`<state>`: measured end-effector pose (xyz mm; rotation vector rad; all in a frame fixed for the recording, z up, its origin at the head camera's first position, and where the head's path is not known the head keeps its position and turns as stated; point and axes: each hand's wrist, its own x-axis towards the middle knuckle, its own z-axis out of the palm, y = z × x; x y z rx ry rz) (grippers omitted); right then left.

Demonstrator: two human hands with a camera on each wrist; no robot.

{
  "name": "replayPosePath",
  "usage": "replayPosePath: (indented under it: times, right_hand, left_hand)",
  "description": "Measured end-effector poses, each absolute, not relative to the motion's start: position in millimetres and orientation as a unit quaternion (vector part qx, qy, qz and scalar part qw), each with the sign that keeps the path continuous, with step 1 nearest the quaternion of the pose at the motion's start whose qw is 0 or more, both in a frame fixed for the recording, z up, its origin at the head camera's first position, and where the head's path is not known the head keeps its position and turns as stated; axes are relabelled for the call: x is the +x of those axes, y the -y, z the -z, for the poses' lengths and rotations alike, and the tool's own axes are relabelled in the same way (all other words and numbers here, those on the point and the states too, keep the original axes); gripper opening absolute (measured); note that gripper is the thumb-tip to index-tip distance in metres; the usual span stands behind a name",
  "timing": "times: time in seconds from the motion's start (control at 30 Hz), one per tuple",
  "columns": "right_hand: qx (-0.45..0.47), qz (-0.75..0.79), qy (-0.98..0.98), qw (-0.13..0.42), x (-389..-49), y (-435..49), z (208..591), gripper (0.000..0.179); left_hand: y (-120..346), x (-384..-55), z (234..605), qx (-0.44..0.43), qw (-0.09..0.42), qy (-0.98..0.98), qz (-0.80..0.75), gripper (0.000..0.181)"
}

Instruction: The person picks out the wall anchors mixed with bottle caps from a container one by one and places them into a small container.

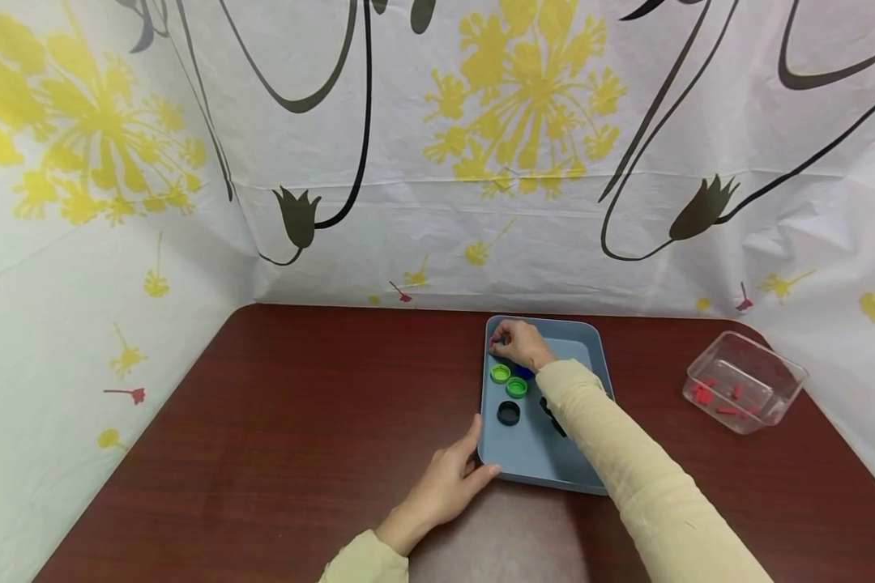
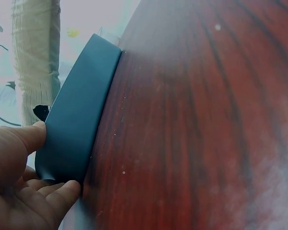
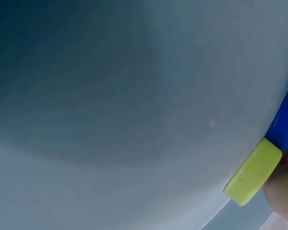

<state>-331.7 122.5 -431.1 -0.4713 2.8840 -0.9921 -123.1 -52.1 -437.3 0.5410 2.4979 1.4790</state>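
Observation:
A blue-grey tray point(image 1: 547, 453) lies on the table. My left hand point(image 1: 448, 478) holds its near left corner, thumb and fingers on either side of it; the left wrist view shows the thumb against the tray wall point(image 2: 79, 105). At the far left corner, my right hand point(image 1: 521, 342) has curled fingers pinching a small red piece, mostly hidden by the fingertips. Nearest it are a lime-green bottle cap point(image 1: 500, 373), a green cap point(image 1: 516, 388) and a partly covered blue cap point(image 1: 523, 372). A black cap point(image 1: 508, 413) sits closer to me. In the right wrist view, a yellow-green cap point(image 3: 253, 172) touches a blue cap point(image 3: 284, 120).
A clear plastic box point(image 1: 747, 380) with several small red pieces stands on the right of the table. Black pieces point(image 1: 552, 417) lie in the tray, partly under the right sleeve. Patterned white cloth point(image 1: 408, 202) hangs behind the brown table point(image 1: 299, 421).

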Motion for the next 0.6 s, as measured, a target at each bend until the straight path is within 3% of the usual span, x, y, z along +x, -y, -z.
replayPosePath:
  times: [0.6]
  right_hand:
    - [-0.157,0.319,-0.934,0.034,-331.3,-125.4,430.1,0.014]
  left_hand:
    - [52.8,-124.0,438.3,0.184,0.09,-0.849,-0.488,0.073]
